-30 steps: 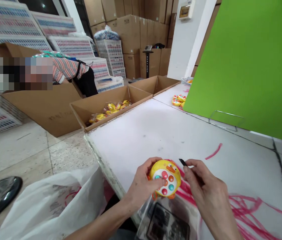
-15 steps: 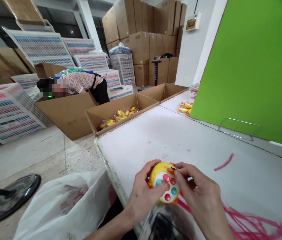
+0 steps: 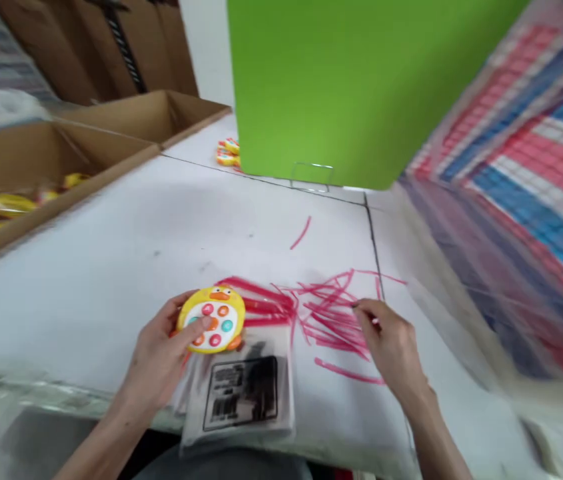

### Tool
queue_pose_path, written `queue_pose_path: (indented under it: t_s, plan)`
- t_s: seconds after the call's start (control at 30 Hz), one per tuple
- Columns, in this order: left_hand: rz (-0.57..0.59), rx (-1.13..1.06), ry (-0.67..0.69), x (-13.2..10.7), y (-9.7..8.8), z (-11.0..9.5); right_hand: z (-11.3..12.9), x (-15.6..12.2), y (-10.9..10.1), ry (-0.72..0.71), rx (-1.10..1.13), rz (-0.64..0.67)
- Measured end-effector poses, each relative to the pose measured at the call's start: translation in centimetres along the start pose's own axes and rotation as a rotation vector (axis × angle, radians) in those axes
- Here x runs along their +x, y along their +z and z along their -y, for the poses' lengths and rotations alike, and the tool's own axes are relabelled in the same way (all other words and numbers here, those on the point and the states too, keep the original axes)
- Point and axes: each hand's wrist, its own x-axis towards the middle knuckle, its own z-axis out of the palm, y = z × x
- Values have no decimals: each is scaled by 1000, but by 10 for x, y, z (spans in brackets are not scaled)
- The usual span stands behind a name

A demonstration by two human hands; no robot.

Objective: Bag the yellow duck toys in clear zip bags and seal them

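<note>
My left hand grips a round yellow duck-face toy with a white front and coloured buttons, thumb across its middle. The toy is above a stack of clear plastic bags with black print, at the near table edge. To the right, my right hand has thumb and fingers pinched together over a tangle of thin pink strips. Blur hides whether something small is between those fingertips. Wider pink strips lie just behind the bags, beside the toy.
Cardboard boxes line the table's left side, the nearer holding bagged yellow toys. More toys lie by a tall green panel with a wire bracket. Striped woven sheeting stands at right. One pink strip lies alone mid-table.
My view has swung right and down. My right hand has left the toy's edge and moved right to the pink strips. My left hand still holds the toy, now with its front facing up.
</note>
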Motion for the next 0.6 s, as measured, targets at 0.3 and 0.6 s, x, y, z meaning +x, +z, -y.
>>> queue_pose_path:
  t_s: [0.3, 0.6]
  plan:
    - [150, 36, -34, -5, 14, 1, -105, -88, -67, 432, -324, -460]
    - [266, 92, -48, -7, 24, 9, -153, -183, -131, 682, -433, -599]
